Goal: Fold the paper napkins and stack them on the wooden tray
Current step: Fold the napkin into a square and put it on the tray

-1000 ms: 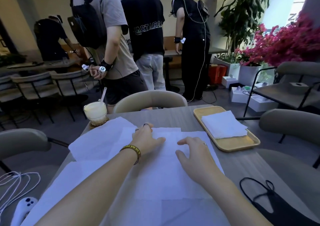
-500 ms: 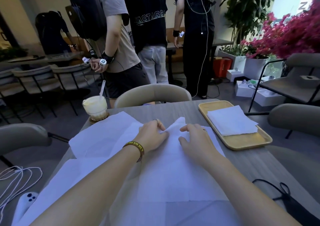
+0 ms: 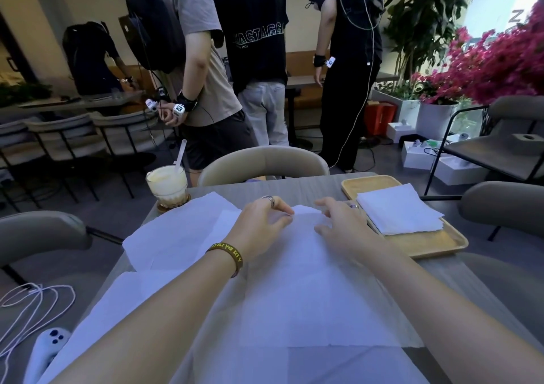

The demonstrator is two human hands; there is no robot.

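A large white paper napkin (image 3: pixel 309 283) lies spread on the grey table in front of me, its far edge lifted. My left hand (image 3: pixel 262 224) pinches that far edge between thumb and fingers. My right hand (image 3: pixel 341 224) grips the same edge just to the right, fingers curled on the paper. More white napkins (image 3: pixel 182 230) lie unfolded to the left. The wooden tray (image 3: pixel 426 242) sits at the right with a stack of folded napkins (image 3: pixel 397 210) on it.
An iced drink with a straw (image 3: pixel 167 186) stands at the table's far left corner. White cables (image 3: pixel 32 301) and a white controller (image 3: pixel 47 348) lie at the left. Chairs (image 3: pixel 262 162) surround the table; people stand behind.
Both hands have moved from lying flat on the napkin to its far edge and lifted it off the table. The camera view has tilted down slightly.
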